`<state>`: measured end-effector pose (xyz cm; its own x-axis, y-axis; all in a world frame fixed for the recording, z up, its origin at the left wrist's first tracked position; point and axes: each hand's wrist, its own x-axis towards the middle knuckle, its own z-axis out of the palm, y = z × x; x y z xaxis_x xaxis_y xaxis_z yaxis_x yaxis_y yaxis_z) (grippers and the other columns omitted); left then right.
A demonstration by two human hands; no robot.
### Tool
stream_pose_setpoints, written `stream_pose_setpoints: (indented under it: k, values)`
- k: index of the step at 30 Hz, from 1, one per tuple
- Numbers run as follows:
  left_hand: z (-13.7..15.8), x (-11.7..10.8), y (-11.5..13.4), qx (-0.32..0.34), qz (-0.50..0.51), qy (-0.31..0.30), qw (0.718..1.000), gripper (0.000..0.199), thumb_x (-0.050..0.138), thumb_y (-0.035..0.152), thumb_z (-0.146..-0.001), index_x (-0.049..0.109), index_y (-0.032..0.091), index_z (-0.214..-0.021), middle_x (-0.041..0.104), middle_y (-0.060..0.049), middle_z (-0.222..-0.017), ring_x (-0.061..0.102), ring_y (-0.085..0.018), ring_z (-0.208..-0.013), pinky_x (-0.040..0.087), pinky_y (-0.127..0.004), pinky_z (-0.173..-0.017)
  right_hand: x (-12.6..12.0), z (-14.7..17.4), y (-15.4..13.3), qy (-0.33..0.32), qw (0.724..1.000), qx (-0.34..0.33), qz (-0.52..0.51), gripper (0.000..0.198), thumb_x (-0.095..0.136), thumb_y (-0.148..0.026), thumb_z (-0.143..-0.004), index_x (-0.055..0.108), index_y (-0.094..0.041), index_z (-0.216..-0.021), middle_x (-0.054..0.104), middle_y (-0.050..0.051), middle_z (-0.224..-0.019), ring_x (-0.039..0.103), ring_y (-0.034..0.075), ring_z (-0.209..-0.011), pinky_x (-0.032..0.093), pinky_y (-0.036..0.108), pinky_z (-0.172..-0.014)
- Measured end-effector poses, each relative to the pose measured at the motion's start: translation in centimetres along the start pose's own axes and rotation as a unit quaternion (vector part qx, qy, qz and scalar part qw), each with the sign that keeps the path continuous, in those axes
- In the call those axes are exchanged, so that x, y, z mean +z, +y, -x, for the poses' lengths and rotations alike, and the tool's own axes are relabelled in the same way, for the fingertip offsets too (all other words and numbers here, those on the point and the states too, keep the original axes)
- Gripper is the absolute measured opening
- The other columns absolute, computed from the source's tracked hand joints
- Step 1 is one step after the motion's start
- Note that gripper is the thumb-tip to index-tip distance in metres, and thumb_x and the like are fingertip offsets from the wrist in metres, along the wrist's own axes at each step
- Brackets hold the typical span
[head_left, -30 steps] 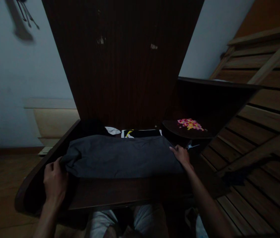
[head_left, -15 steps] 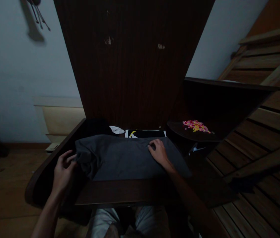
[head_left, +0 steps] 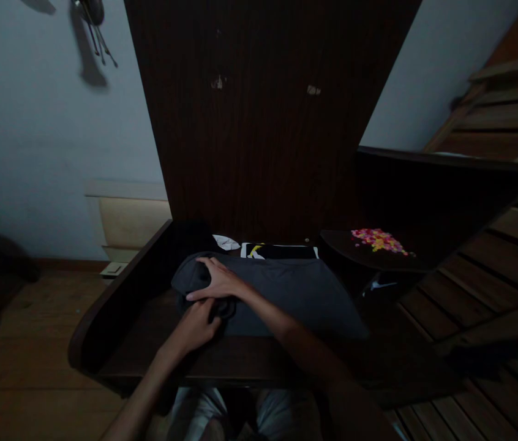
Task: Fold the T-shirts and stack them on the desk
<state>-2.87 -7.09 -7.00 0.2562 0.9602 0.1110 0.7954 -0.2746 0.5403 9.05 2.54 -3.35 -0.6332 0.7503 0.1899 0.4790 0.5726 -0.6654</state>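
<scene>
A dark grey cloth garment (head_left: pixel 296 294), its exact kind not clear, lies flattened across the dark wooden desk (head_left: pixel 144 343), with its left end bunched up. My right hand (head_left: pixel 220 282) reaches over to that bunched end, thumb and fingers curved around a fold of it. Just below, my left hand (head_left: pixel 197 324) grips the same end from the near side, its fingertips partly hidden in the folds. Both hands are close together, the right wrist crossing above the cloth.
Behind the garment lie a black-and-white item (head_left: pixel 281 252) with a yellow mark and a crumpled white piece (head_left: pixel 226 242). Small pink and yellow pieces (head_left: pixel 381 240) sit on a shelf at right. A raised side panel (head_left: pixel 103 306) bounds the desk's left.
My right hand has moved left from the garment's right part to its bunched end. My left hand has moved right and inward with that end. The view has shifted slightly left.
</scene>
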Motion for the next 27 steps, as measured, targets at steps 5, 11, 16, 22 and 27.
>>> stream_pose_setpoints:
  k: [5,11,16,22,27]
  values:
    - [-0.1,2.0,0.1,0.049,-0.079,-0.048,0.995,0.041,0.05,0.014,-0.074,0.058,0.013,-0.114,0.064,-0.018,-0.118,0.06,-0.03,-0.114,0.044,-0.041,-0.099,1.7,0.1,-0.2,-0.005,0.992,-0.019,0.127,0.089,0.08,-0.036,-0.064,0.037,-0.036,-0.142,0.041,0.007,-0.137,0.062,0.026,-0.104,0.05,0.041,-0.089]
    - [0.4,1.9,-0.3,0.089,-0.023,0.01,0.996,0.041,0.046,0.011,-0.077,0.055,0.018,-0.116,0.066,-0.011,-0.108,0.064,-0.023,-0.102,0.05,-0.036,-0.093,-0.6,-0.5,2.2,0.129,0.989,0.007,0.073,0.036,0.058,-0.013,-0.074,0.064,-0.022,-0.108,0.064,0.004,-0.106,0.062,0.02,-0.099,0.047,0.033,-0.09]
    - [1.2,1.6,-0.5,0.128,0.023,0.056,0.99,0.051,0.044,0.005,-0.07,0.053,0.019,-0.119,0.064,-0.011,-0.119,0.06,-0.021,-0.113,0.047,-0.037,-0.1,-4.0,0.1,6.2,0.235,0.967,0.088,-0.055,0.018,0.055,-0.01,-0.068,0.064,-0.02,-0.08,0.068,0.0,-0.084,0.063,0.018,-0.085,0.049,0.031,-0.082]
    - [1.7,2.1,-0.7,0.14,0.009,0.047,0.989,0.057,0.044,0.005,-0.07,0.052,0.019,-0.125,0.061,-0.011,-0.126,0.056,-0.022,-0.119,0.046,-0.038,-0.103,-5.4,2.3,9.8,0.184,0.956,0.177,-0.146,0.021,0.063,-0.009,-0.063,0.062,-0.019,-0.082,0.065,-0.001,-0.081,0.064,0.016,-0.084,0.049,0.031,-0.081]
    - [1.3,3.2,-0.3,0.129,-0.064,0.009,0.99,0.062,0.047,0.004,-0.07,0.052,0.019,-0.13,0.058,-0.011,-0.133,0.055,-0.023,-0.121,0.045,-0.039,-0.104,-4.0,1.6,6.4,0.182,0.98,0.081,0.025,0.026,0.07,-0.023,-0.073,0.065,-0.02,-0.098,0.063,0.006,-0.105,0.054,0.022,-0.105,0.041,0.042,-0.098]
